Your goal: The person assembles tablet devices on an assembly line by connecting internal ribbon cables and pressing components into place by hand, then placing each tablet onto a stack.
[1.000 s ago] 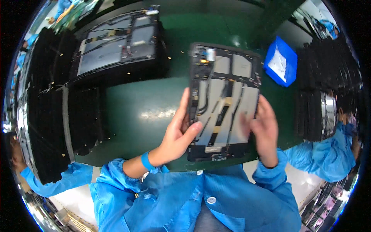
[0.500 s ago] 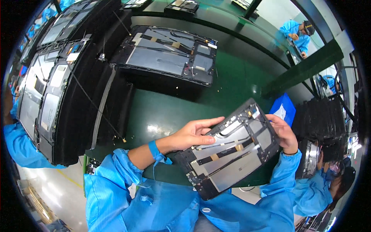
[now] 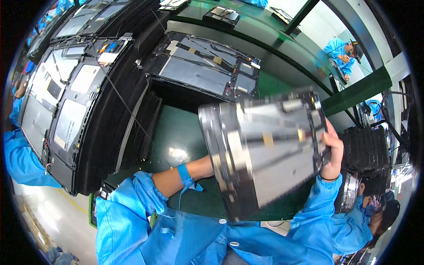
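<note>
An opened tablet (image 3: pixel 278 154), blurred by motion, is lifted above the green table with its inner side up. Silver battery panels, dark ribbon cables and bits of tan tape show in it. My right hand (image 3: pixel 333 150) is closed round its right edge, the thumb on the near face. Only the wrist end of my left hand (image 3: pixel 204 168) comes into sight; the tablet covers its fingers, so its grip cannot be made out. A blue strap (image 3: pixel 184 174) circles my left wrist.
Stacked opened tablets (image 3: pixel 207 66) stand behind the held one. Taller stacks (image 3: pixel 66 101) fill the left, with a thin dark cord hanging before them. At right are a black pile (image 3: pixel 364 150) and a green beam (image 3: pixel 360 90). Other people in blue sit on both sides.
The tablet has risen and swung from a slant to nearly level across my front. My left hand's fingers, visible on its edge before, are now behind it. The view has shifted slightly.
</note>
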`<state>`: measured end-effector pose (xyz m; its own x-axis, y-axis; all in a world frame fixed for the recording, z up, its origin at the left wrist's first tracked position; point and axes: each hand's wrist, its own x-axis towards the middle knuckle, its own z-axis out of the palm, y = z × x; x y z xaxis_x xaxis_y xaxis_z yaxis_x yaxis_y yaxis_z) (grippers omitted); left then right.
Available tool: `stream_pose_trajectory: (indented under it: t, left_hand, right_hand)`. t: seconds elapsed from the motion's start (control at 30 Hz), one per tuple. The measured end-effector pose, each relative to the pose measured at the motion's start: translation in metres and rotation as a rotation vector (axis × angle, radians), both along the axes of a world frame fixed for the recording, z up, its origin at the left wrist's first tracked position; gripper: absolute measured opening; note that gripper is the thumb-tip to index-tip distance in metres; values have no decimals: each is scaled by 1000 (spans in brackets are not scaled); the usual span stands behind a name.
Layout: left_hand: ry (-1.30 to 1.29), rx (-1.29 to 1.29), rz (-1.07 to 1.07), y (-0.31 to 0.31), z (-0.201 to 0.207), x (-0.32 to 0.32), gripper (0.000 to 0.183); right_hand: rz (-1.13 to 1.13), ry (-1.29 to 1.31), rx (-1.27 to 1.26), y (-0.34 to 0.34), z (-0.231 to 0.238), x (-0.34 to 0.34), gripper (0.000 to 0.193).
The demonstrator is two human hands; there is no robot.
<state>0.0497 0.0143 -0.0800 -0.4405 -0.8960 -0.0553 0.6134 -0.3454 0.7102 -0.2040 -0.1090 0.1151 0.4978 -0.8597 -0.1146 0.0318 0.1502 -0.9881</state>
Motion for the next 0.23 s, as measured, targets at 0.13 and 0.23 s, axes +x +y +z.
stream_pose_trajectory:
  t: [0.13,0.23]
  left_hand:
    - [-75,-111,-59,-14,41,-1,39]
    - [-19,-141,-103,-17,34,1,40]
  right_hand:
    - [-77,-217,94,-18,2,56,45]
    - [-102,-248,43,-30,0,105,39]
